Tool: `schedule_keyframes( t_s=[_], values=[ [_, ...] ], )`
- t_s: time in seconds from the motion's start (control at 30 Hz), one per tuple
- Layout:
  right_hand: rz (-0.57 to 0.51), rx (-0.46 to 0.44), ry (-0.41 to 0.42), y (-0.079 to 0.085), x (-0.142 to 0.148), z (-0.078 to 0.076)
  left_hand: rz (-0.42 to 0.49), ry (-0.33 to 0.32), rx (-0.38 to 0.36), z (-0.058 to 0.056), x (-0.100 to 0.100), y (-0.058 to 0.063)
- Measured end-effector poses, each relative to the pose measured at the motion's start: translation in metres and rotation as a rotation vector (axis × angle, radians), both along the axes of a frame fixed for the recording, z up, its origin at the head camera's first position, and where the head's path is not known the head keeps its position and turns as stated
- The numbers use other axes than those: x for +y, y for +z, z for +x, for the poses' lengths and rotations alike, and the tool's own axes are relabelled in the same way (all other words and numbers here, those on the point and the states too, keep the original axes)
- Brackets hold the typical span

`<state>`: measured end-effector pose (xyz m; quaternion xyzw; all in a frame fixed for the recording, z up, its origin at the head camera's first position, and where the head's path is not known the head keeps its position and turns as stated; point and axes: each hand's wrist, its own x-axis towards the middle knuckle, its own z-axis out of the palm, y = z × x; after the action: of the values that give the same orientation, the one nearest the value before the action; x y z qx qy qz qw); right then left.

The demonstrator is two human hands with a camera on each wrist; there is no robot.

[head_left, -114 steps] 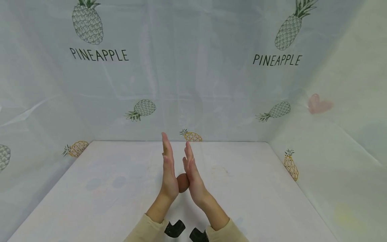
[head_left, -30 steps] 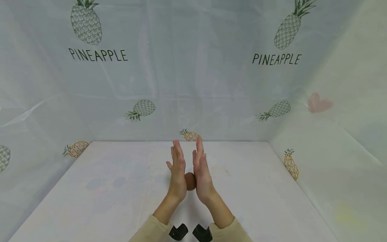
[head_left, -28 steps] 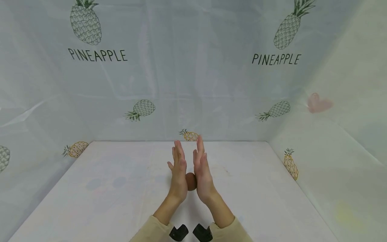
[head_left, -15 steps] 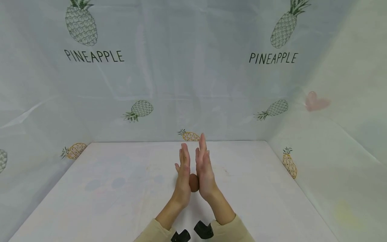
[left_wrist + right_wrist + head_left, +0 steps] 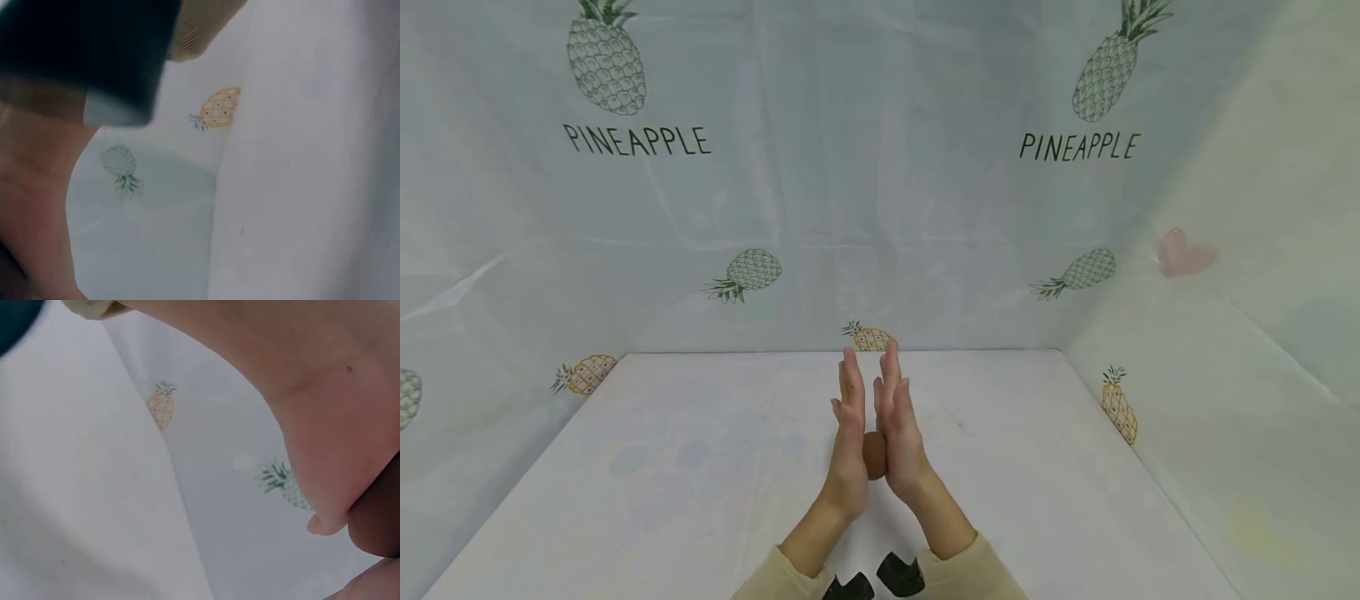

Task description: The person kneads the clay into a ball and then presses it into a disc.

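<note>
A smooth, rounded brown lump of what looks like modelling clay [image 5: 874,456] sits between my two upright palms, above the white table. My left hand [image 5: 848,450] presses it from the left with the fingers straight and pointing forward. From the right, my right hand [image 5: 901,442] presses with its palm, fingers likewise straight. In the right wrist view the brown clay [image 5: 377,522] shows between the heel of the right hand [image 5: 340,450] and a bit of the other hand. The left wrist view shows mainly the left wrist [image 5: 37,194], and the palm contact is mostly out of sight.
A white table [image 5: 700,517] lies below the hands. Pale sheets printed with pineapples [image 5: 754,269] hang behind it and along both sides. Black wrist-worn pieces [image 5: 901,575] sit by the beige sleeves [image 5: 973,571].
The palms rub against each other with the clay between them: since half a second ago the right hand has slid back and the left slightly forward. Over several seconds both hands have shifted right.
</note>
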<state>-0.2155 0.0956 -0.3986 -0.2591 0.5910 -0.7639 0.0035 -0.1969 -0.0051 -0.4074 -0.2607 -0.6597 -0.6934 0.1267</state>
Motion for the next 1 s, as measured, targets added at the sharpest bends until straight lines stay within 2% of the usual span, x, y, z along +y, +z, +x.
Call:
schedule_keyframes(
  t_s=[0.2, 0.43, 0.8, 0.9, 1.0],
  values=[
    [0.013, -0.014, 0.050, -0.003, -0.006, 0.003, 0.039, 0.005, -0.044, -0.002, -0.008, 0.007],
    [0.017, -0.022, 0.096, -0.003, -0.011, 0.007, 0.053, 0.052, -0.022, -0.011, -0.018, 0.008],
    [0.040, 0.025, 0.099, 0.000, -0.017, 0.012, 0.048, 0.223, -0.024, -0.031, -0.035, 0.001],
    [0.049, 0.051, 0.096, 0.001, -0.018, 0.013, 0.054, 0.250, -0.036, -0.035, -0.037, -0.001],
    [0.060, 0.076, 0.087, 0.002, -0.018, 0.014, 0.046, 0.251, -0.048, -0.035, -0.037, -0.002]
  ],
)
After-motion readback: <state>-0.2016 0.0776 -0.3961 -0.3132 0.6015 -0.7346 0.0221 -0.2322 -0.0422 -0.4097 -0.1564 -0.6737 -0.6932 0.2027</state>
